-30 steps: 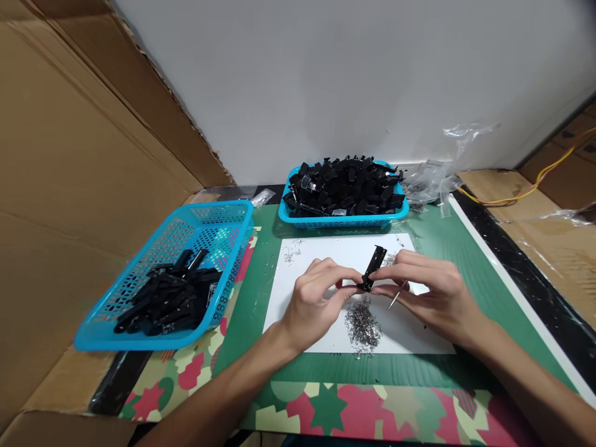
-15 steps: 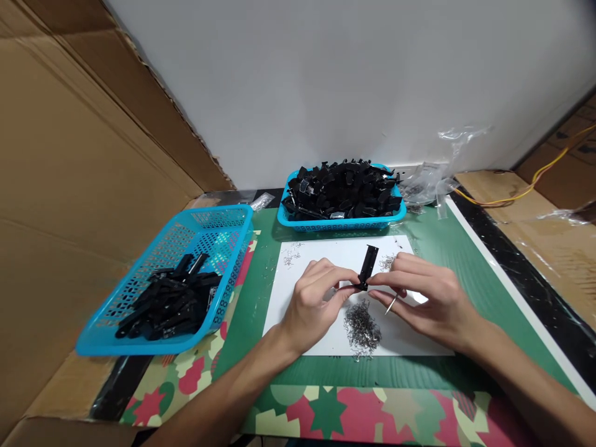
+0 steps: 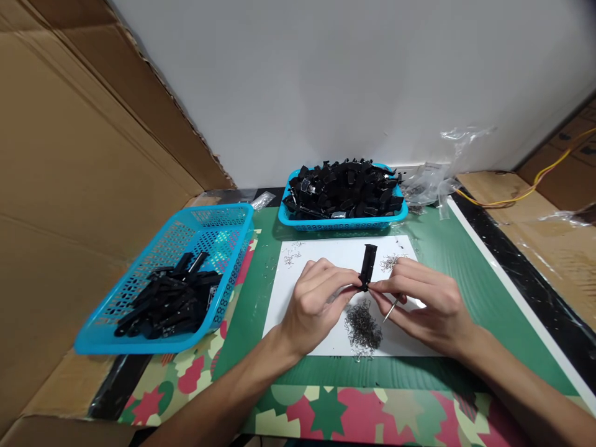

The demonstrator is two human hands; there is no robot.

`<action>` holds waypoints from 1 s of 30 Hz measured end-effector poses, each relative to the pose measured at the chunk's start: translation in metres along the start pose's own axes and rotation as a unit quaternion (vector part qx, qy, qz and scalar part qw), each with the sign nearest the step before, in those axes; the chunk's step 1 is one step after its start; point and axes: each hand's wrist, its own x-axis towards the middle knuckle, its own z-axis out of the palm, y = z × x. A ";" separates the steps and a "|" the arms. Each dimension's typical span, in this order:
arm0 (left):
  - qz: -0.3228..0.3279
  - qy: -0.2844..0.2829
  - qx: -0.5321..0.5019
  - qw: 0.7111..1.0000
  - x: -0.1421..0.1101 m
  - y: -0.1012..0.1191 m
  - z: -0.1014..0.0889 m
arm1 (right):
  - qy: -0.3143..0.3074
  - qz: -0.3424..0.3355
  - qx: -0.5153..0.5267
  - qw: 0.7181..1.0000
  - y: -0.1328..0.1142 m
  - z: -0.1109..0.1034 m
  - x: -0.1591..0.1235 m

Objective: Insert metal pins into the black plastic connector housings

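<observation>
The person's left hand point(image 3: 315, 304) pinches the lower end of a slim black part point(image 3: 369, 264) between thumb and fingertips; the right hand point(image 3: 426, 304) meets it there from the other side, its thumb and forefinger at the same end, so that the two hands come nearly together at the part; the black part points up and away from the person, above a white sheet point(image 3: 288, 310); a thin metal tool point(image 3: 391, 309) is also held in the right hand, slanting down toward the sheet; just below the fingertips a heap of small metal pieces point(image 3: 363, 328) lies on the sheet, with a smaller scatter point(image 3: 292, 254) near its far left corner and another cluster point(image 3: 390, 262) just beyond the right hand; the sheet rests on a green mat point(image 3: 470, 273), and a patterned covering point(image 3: 344, 410) shows along the near edge; beyond the sheet stands a blue basket point(image 3: 342, 226) heaped with black pieces point(image 3: 344, 189); to the left is a larger blue basket point(image 3: 88, 340), partly filled with long black parts point(image 3: 170, 301); clear plastic bags point(image 3: 428, 185) lie beside the far basket, on its right.
</observation>
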 end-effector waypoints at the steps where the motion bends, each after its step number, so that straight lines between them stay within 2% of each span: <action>1: 0.007 0.001 0.007 1.000 0.000 0.000 -0.001 | 0.000 0.004 0.005 1.000 0.000 0.001 0.000; 11: 0.033 -0.001 0.026 0.999 -0.001 -0.001 -0.002 | -0.023 0.011 0.060 0.998 0.003 0.004 -0.004; 19: 0.039 0.008 0.027 0.999 -0.002 0.001 -0.002 | 0.010 0.046 0.098 0.994 0.000 0.004 -0.002; 23: 0.046 -0.005 0.015 0.999 -0.004 -0.003 -0.002 | -0.022 0.030 0.073 0.997 0.002 0.004 -0.004; 30: -0.006 -0.008 -0.015 1.000 -0.002 -0.004 0.001 | -0.038 -0.023 -0.035 0.998 0.014 -0.001 -0.006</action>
